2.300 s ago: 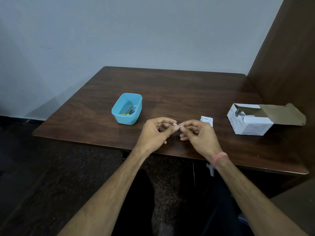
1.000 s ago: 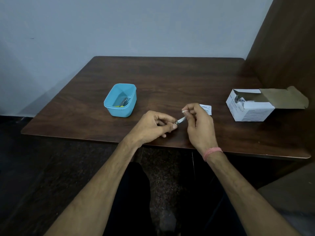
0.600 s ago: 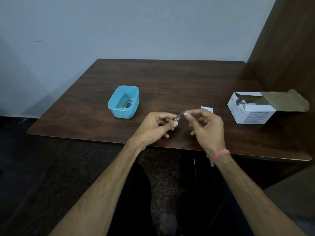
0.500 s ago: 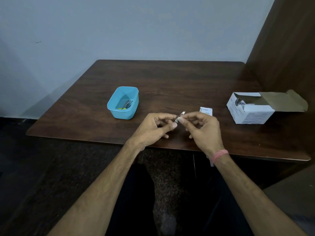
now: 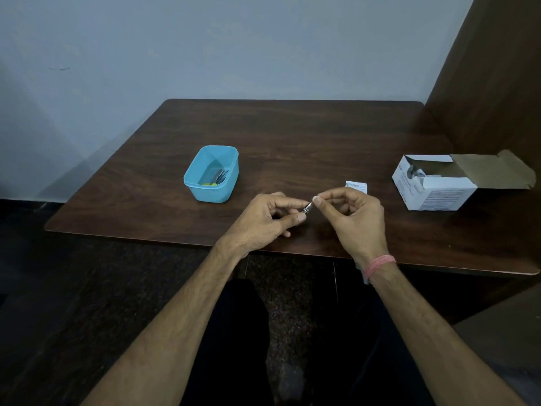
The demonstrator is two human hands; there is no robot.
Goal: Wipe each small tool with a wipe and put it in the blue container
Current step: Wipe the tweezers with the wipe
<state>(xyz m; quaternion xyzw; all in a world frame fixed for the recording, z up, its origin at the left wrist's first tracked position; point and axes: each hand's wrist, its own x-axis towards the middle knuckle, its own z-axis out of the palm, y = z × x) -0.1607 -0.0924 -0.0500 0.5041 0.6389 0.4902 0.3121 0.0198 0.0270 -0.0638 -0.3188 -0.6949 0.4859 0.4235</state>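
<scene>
Small metal tool point(image 5: 307, 208) mostly covered, pinched between left hand point(image 5: 263, 221) and right hand point(image 5: 355, 221); only a short glinting stretch showed, kind not readable. Whether a wipe sat in the right grip could not be told. Tools in blue container point(image 5: 211, 174) too small and dark to sort; a yellow bit among them. White packet point(image 5: 356, 186) partly behind right hand, print illegible. Open box point(image 5: 433, 183): contents shadowed, label blurred. Both forearms cut off by bottom edge; tabletop point(image 5: 292, 142) right corner cut off.
</scene>
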